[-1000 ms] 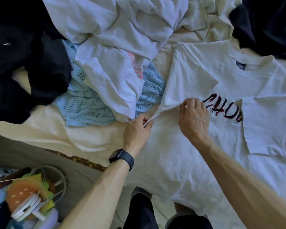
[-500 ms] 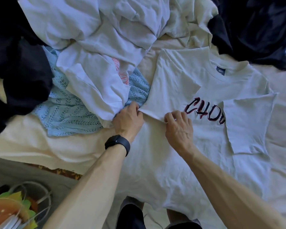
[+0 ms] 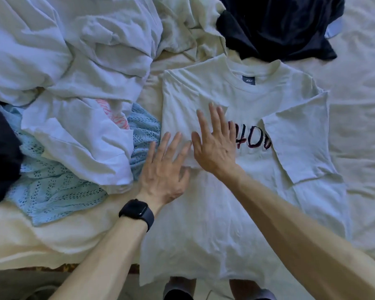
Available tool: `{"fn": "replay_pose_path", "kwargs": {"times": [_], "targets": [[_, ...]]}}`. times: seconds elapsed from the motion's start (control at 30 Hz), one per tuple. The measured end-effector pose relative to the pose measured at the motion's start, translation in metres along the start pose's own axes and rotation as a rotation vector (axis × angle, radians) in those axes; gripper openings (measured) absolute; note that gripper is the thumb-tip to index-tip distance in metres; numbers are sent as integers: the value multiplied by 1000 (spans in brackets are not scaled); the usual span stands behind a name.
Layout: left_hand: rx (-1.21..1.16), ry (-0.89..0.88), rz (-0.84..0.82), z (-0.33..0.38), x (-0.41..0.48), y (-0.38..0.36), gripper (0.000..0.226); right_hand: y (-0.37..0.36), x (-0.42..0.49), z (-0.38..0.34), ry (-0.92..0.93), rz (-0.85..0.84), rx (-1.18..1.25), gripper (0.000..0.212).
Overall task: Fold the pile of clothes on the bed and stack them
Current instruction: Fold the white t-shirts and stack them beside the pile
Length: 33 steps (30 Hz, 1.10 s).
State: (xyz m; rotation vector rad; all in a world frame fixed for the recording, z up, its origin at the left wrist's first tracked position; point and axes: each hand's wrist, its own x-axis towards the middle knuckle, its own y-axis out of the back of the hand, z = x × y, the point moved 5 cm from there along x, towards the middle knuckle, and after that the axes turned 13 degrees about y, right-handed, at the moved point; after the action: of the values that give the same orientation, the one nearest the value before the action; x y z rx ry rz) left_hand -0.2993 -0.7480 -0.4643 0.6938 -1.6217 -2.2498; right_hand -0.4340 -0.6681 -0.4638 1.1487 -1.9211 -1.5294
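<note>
On the white T-shirt (image 3: 236, 204), both hands' straight fingers (image 3: 212, 118) press flat.

Left hand (image 3: 165, 169): black smartwatch (image 3: 136, 211), black band, at wrist. Forearms bare. Dark shorts (image 3: 178, 296) (only hems visible).

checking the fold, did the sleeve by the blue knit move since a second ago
Yes. The sleeve has swung right, away from the blue knit and onto the shirt, where the left hand and right hand press it flat.
</note>
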Motion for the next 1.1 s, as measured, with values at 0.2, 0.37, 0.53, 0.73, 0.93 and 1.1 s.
{"fn": "replay_pose_path", "kwargs": {"times": [0.2,0.37,0.53,0.73,0.93,1.1], "targets": [[299,-13,-335,-14,-4,-42,63,-3,37,96,-216,-356,13,71],[37,145,-162,-16,-64,-24,66,34,-54,103,-211,-92,131,71],[-326,650,5,-28,-177,-33,64,39,-237,114,-534,131,170,69],[-752,1151,-408,-29,-263,-73,38,14,-412,173,-1196,209,314,89],[-716,1158,-549,-56,-287,-86,35,-6,-460,221,-1005,-38,766,44],[-854,1153,-592,-56,-327,-79,36,-18,-491,203,-944,-234,846,26]]}}
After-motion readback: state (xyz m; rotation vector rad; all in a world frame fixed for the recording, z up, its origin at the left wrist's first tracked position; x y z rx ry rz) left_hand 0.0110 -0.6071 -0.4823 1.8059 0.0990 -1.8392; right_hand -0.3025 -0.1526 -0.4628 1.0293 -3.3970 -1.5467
